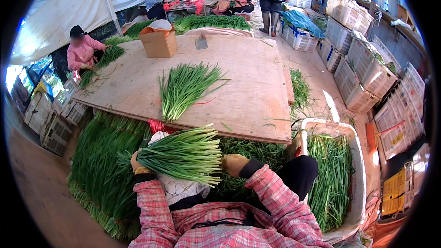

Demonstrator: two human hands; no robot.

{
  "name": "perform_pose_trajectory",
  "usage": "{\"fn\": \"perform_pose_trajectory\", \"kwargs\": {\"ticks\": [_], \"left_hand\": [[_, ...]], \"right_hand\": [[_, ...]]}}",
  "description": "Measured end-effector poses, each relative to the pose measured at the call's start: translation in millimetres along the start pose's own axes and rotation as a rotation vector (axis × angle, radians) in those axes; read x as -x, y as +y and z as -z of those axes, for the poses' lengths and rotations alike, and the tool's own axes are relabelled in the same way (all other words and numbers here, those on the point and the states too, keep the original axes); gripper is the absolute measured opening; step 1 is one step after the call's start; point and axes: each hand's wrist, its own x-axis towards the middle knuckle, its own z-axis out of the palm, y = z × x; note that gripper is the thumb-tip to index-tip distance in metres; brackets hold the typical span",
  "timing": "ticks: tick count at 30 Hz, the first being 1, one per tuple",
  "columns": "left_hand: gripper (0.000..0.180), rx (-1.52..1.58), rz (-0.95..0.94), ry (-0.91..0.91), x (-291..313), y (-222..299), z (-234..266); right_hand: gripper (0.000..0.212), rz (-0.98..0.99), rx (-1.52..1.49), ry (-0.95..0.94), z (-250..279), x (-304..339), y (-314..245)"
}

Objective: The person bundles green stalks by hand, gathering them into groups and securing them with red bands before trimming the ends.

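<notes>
In front of my body lies a thick bunch of green chives (pixel 183 155), its pale stalk ends to the right and leaves to the left. My left hand (pixel 139 163), in a tan glove, is closed round the leafy end. By the stalk ends is my right hand (pixel 235 164), also gloved and rounded, its fingers mostly hidden from view. Just beyond, another loose pile of chives (pixel 186 89) rests on the wooden board (pixel 248 82), stalks toward me. Red ties (pixel 157 126) show at the board's near edge, partly covered by the bunch.
Stacked chive bundles (pixel 103 170) stand at my left. To my right sits a white crate (pixel 358 179) of loose greens. A cardboard box (pixel 158 41) and a small metal plate (pixel 201 43) lie on the board. Co-workers are at the far side; crates (pixel 349 11) line the right wall.
</notes>
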Motion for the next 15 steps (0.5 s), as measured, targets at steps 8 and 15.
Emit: {"fn": "perform_pose_trajectory", "kwargs": {"ticks": [8,15], "left_hand": [[0.027,-0.184,-0.043,-0.017,-10,-17,11],[0.030,-0.051,0.033,0.048,-3,-16,12]], "right_hand": [[0.021,-0.335,-0.486,0.451,-3,-10,-31],[0.015,-0.288,-1.223,0.945,20,38,-22]]}}
